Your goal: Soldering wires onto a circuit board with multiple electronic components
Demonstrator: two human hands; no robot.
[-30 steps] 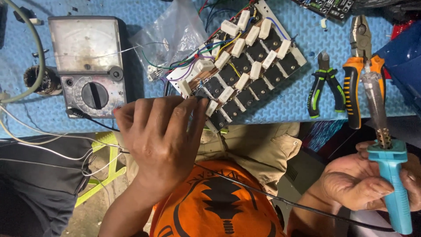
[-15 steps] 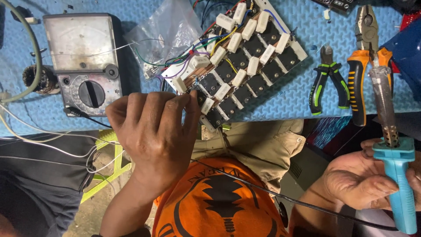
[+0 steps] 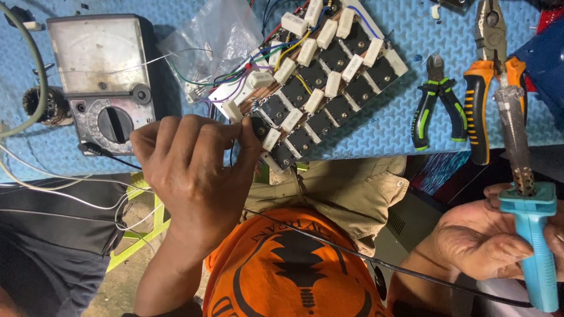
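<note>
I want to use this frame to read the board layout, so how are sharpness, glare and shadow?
Head view: lighting is even and the circuit board is sharp; mild glare whitens the meter window and the plastic bag; the left hand covers the board's near corner; the right hand and soldering iron are slightly soft.

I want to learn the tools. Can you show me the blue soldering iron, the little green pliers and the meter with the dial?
soldering iron (image 3: pixel 537 246), head view, on its blue handle.
green pliers (image 3: pixel 437 97), head view, near the joint of its handles.
meter (image 3: pixel 114 123), head view, on its round dial.
</note>
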